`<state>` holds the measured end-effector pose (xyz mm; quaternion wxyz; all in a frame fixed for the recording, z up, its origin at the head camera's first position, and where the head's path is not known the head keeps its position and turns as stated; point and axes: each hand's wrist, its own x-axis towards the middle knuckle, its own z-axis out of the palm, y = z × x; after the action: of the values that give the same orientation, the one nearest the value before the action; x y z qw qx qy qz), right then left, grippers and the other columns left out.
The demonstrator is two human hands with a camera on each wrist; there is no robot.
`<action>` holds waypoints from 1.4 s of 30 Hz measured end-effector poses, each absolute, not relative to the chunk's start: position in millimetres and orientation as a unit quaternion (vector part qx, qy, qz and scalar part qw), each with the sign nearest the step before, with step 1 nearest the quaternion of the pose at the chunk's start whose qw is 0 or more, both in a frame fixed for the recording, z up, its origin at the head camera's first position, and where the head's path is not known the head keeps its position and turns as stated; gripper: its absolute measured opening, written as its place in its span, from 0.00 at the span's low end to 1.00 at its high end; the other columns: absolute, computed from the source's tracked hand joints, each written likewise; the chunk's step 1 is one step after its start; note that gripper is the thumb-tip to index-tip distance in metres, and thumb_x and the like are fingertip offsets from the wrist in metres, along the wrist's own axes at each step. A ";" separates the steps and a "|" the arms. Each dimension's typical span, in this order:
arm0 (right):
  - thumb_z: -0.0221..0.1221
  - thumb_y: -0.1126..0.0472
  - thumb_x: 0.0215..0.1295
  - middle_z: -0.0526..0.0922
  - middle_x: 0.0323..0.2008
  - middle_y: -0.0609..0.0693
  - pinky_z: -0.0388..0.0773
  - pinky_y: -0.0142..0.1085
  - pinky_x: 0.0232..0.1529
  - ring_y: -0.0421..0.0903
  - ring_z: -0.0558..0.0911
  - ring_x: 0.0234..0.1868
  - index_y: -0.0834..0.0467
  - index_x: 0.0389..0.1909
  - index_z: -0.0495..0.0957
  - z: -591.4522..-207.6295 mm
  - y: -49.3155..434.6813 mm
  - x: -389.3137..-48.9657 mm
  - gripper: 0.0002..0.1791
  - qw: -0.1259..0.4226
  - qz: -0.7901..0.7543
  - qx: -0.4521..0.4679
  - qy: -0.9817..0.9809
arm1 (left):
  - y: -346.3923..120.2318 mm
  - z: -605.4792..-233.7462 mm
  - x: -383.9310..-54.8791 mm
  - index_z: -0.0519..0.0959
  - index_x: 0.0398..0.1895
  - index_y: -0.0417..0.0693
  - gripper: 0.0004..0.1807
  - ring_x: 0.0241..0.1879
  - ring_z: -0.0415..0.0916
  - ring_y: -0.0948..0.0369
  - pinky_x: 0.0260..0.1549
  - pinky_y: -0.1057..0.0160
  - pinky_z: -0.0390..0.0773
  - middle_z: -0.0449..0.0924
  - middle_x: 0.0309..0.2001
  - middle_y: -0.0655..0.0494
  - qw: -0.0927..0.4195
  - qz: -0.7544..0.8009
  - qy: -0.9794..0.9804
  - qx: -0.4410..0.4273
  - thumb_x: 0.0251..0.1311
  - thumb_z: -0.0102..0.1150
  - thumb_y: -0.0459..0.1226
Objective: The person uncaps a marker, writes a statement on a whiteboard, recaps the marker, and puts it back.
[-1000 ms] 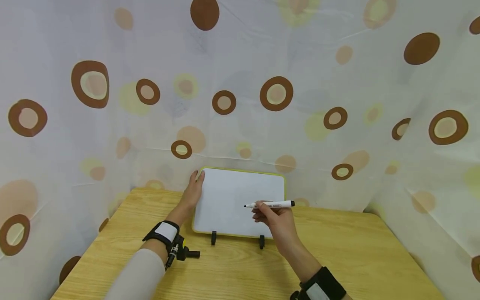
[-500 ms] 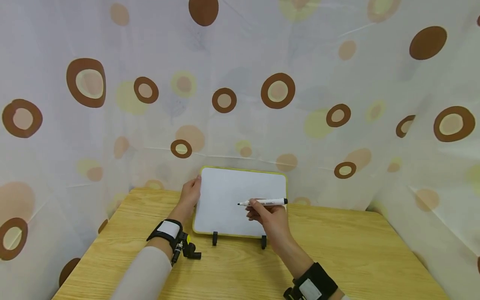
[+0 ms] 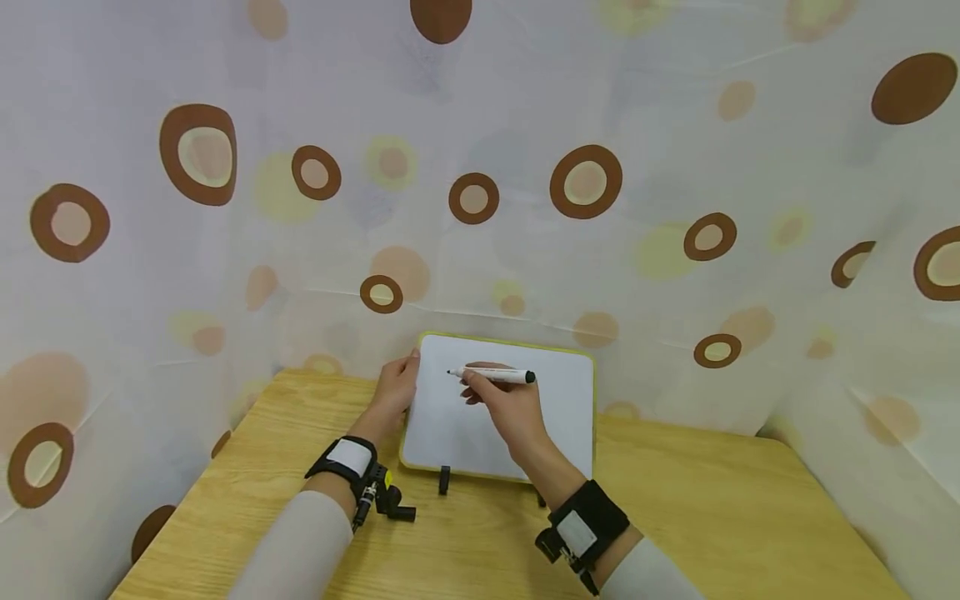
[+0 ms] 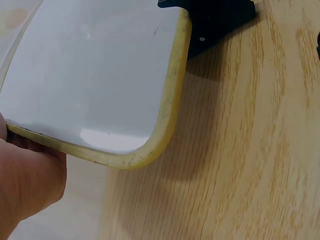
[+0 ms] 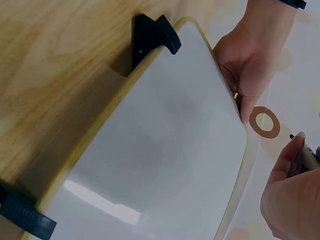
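Right fingers (image 3: 483,388) pinched a dry-erase marker (image 3: 502,376), the whiteboard (image 3: 450,429) behind them gripped by left fingers (image 5: 249,95) — overpressing risked tipping it.

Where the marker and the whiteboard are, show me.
Marker (image 3: 501,375): head view, on the middle of its white barrel.
Whiteboard (image 5: 165,130): right wrist view, on its white writing surface.

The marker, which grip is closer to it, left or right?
Right. The right grip is touching the marker, pinching it in front of the whiteboard. The left grip is apart from it, holding the whiteboard's left edge as the head view shows.
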<state>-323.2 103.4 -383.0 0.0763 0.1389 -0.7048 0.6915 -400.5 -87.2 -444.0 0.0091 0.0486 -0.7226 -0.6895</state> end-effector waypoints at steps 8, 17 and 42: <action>0.68 0.65 0.66 0.89 0.38 0.60 0.86 0.39 0.39 0.56 0.89 0.36 0.66 0.45 0.87 -393.6 80.1 -359.2 0.10 0.140 0.602 0.168 -0.768 | -91.5 -445.5 -404.5 0.80 0.57 0.43 0.28 0.47 0.77 0.56 0.46 0.55 0.77 0.80 0.48 0.49 -0.009 -0.694 -0.719 0.037 0.81 0.40 0.55; 0.68 0.66 0.66 0.89 0.35 0.60 0.85 0.38 0.35 0.54 0.90 0.35 0.66 0.45 0.87 -404.7 66.8 -370.0 0.10 0.175 0.557 0.180 -0.791 | -95.5 -448.1 -408.2 0.81 0.55 0.42 0.27 0.42 0.79 0.57 0.40 0.58 0.80 0.81 0.45 0.49 -0.016 -0.704 -0.710 0.016 0.81 0.41 0.54; 0.68 0.64 0.67 0.90 0.33 0.57 0.85 0.39 0.37 0.48 0.90 0.35 0.65 0.45 0.88 -404.6 55.4 -378.6 0.10 0.181 0.523 0.172 -0.815 | -98.7 -447.1 -404.7 0.81 0.52 0.41 0.27 0.41 0.79 0.57 0.39 0.58 0.80 0.80 0.43 0.49 -0.010 -0.708 -0.706 0.011 0.81 0.39 0.53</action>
<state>-378.6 55.4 -404.6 0.1810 0.1721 -0.8150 0.5229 -404.7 -98.7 -447.1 -0.0103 0.0110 -0.7056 -0.7085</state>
